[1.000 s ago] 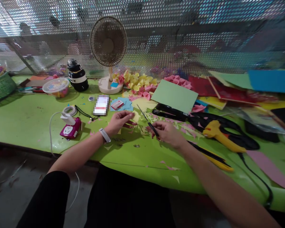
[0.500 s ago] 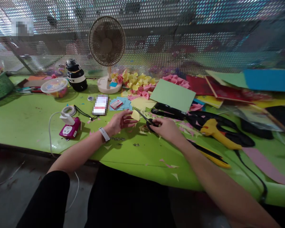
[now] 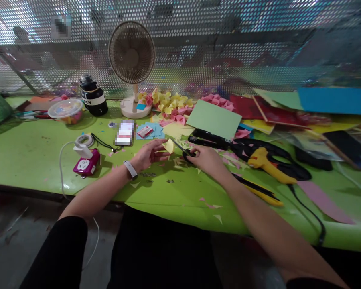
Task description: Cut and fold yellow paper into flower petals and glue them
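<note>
My left hand [image 3: 152, 153] pinches a small piece of yellow paper [image 3: 169, 146] between thumb and fingers, just above the green table. A pair of scissors [image 3: 185, 152] is in my right hand [image 3: 205, 159], fingers closed round the black handles. The blades point up and left, with their tips close to the yellow paper; whether they touch it I cannot tell. Pale yellow and pink paper scraps lie beneath and around both hands. Beyond my left hand, a small red-and-white box [image 3: 145, 131] rests on blue paper pieces [image 3: 158, 130].
A fan [image 3: 131, 60] stands at the back beside folded yellow paper flowers [image 3: 165, 100]. To the right lie a yellow glue gun [image 3: 267, 164], a yellow cutter [image 3: 263, 192] and coloured sheets [image 3: 215, 119]. A phone [image 3: 125, 132], tape roll [image 3: 84, 140] and purple socket adapter [image 3: 88, 163] are left.
The view has turned slightly, so the things on the table sit a little further left. Both hands keep their hold on the yellow paper and the scissors, with the blades near the paper.
</note>
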Motion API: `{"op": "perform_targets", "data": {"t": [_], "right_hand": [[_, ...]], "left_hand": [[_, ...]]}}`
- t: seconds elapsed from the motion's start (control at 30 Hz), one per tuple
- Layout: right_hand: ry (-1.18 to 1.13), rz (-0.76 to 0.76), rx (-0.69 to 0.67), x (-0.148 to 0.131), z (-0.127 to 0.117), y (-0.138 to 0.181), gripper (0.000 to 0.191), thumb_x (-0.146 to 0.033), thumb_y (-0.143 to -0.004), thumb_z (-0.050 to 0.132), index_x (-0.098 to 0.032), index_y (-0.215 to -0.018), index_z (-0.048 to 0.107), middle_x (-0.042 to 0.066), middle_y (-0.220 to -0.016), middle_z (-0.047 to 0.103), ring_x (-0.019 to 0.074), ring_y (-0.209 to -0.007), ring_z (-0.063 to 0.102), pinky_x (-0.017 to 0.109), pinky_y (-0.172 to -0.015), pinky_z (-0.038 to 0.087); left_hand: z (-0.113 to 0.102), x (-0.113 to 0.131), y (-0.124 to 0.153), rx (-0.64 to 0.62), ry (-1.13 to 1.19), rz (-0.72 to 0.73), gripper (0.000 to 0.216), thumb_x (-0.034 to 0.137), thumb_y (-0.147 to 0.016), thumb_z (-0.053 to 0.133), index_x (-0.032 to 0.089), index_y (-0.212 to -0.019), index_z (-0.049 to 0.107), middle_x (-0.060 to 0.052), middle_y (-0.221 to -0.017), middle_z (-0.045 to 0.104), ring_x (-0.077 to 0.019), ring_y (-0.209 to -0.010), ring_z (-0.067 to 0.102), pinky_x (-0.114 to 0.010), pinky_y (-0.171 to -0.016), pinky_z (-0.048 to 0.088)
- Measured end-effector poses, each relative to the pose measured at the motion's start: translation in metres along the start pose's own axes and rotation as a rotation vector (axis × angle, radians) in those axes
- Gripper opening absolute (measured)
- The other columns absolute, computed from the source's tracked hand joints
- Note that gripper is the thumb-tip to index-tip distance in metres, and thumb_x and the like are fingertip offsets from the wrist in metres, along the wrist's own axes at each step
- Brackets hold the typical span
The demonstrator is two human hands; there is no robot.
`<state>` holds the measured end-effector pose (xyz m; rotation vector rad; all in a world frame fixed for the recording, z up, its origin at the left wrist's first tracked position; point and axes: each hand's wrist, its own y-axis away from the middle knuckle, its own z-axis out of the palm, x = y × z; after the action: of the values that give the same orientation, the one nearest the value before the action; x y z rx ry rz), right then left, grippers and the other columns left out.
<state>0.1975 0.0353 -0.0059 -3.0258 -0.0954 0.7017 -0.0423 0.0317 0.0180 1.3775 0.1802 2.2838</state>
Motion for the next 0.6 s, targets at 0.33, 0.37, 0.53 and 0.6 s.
{"op": "perform_targets", "data": {"t": [0.33,0.37,0.53,0.6], "right_hand": [[-0.047,0.076,-0.077,-0.003,-0.006,-0.004,0.019,-0.036,-0.077,0.074,-0.021,-0.082,0.064,0.003,-0.067,0.068,0.0196,-0.058,0.060,0.029,-0.054,0.033],[-0.065,0.082,-0.083,-0.002,-0.005,-0.004,0.019,-0.036,-0.077,0.074,-0.021,-0.083,0.065,0.003,-0.067,0.069,0.0195,-0.058,0.060,0.029,-0.053,0.034],[-0.190,0.105,-0.159,0.003,-0.006,-0.004,0.031,-0.043,-0.074,0.077,-0.020,-0.094,0.068,0.003,-0.070,0.071,0.0212,-0.060,0.063,0.030,-0.054,0.039],[-0.274,0.095,-0.118,0.002,-0.008,-0.001,0.035,-0.045,-0.075,0.076,-0.020,-0.098,0.070,0.004,-0.074,0.072,0.0222,-0.063,0.065,0.031,-0.056,0.042]], "left_hand": [[-0.001,-0.004,-0.004,-0.013,0.014,0.042,0.007,0.009,-0.079,0.074,0.010,-0.085,0.069,-0.006,-0.082,0.075,-0.0107,-0.071,0.071,-0.024,-0.076,0.060],[-0.002,-0.005,-0.004,-0.032,0.003,0.055,0.008,0.008,-0.078,0.075,0.009,-0.085,0.071,-0.006,-0.083,0.075,-0.0105,-0.071,0.071,-0.025,-0.079,0.060],[-0.008,-0.011,-0.005,-0.126,-0.172,0.240,0.021,0.021,-0.074,0.083,0.013,-0.093,0.078,-0.010,-0.105,0.077,-0.0190,-0.097,0.073,-0.040,-0.101,0.055],[-0.009,-0.010,-0.003,-0.176,-0.337,0.375,0.031,0.027,-0.077,0.082,0.019,-0.106,0.079,-0.011,-0.128,0.071,-0.0261,-0.122,0.065,-0.046,-0.113,0.046]]}}
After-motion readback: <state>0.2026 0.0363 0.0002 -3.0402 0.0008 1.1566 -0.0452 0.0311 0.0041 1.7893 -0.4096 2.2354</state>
